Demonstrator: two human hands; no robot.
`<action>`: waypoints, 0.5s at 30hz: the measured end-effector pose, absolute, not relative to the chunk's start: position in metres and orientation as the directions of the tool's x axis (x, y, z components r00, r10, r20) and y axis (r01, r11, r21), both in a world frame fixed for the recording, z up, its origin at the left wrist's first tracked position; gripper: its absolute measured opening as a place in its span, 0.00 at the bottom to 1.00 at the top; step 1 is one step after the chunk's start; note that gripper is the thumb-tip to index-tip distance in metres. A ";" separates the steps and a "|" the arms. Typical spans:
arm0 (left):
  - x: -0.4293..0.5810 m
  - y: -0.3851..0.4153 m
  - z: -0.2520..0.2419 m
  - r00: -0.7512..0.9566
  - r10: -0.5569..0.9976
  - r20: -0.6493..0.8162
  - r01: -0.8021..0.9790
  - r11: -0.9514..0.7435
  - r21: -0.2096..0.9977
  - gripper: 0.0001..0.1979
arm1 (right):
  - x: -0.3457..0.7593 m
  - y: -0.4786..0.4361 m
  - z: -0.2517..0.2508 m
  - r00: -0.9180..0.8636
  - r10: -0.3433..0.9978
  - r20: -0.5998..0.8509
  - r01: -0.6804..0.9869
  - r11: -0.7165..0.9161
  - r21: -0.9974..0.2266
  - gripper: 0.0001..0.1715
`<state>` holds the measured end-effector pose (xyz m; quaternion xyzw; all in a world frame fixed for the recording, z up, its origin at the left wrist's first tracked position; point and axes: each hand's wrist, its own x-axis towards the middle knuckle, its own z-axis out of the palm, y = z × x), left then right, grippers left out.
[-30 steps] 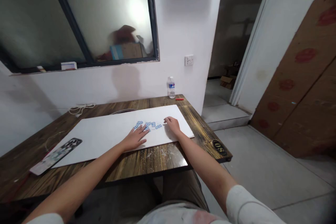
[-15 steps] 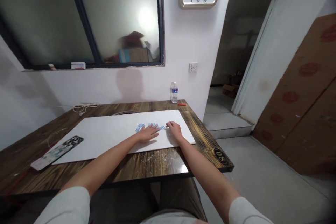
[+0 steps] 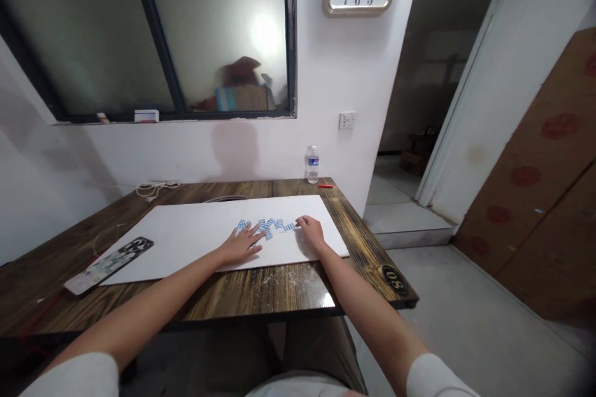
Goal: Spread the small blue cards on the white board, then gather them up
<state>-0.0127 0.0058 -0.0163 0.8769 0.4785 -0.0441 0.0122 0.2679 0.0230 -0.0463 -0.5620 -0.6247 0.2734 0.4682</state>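
Note:
Several small blue-and-white pieces [image 3: 270,224], too small to tell their kind, lie loosely scattered on a white board [image 3: 186,236]. My left hand [image 3: 239,246] rests flat over the left part of them, its fingers spread, and hides some. At the right end of the scatter, my right hand [image 3: 310,231] has its fingers curled and its thumb and fingertips together. A short row of blue-and-white pieces [image 3: 289,227] lies right by those fingertips. Whatever may be between the right fingers is hidden.
The board lies on a dark wooden table [image 3: 288,291]. A phone [image 3: 112,265] overlaps its left end. Behind stand a water bottle [image 3: 311,165], a red pen-like object [image 3: 325,186] and a white cable [image 3: 156,188]. A wall with a window rises beyond the table.
My left hand has slid left and toward me, uncovering more of the pieces, which now spread wider. My right hand stays in nearly the same place. The view has shifted slightly.

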 end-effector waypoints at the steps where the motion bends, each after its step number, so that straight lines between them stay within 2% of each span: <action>1: -0.016 0.001 -0.017 0.539 0.836 -0.102 0.839 -0.543 -0.021 0.32 | 0.267 0.023 -0.046 0.064 0.958 0.281 0.455 0.223 -0.862 0.17; 5: -0.017 -0.011 -0.015 0.555 0.823 -0.126 0.827 -0.562 -0.032 0.33 | 0.266 0.021 -0.045 0.050 0.953 0.298 0.493 0.236 -0.838 0.17; 9: 0.002 -0.012 -0.014 0.647 0.752 -0.125 0.755 -0.655 -0.038 0.35 | 0.266 0.020 -0.044 0.046 0.951 0.306 0.513 0.240 -0.824 0.17; 15: 0.049 0.003 -0.018 0.680 0.728 -0.083 0.732 -0.681 0.025 0.33 | 0.266 0.019 -0.045 0.030 0.941 0.336 0.530 0.270 -0.804 0.17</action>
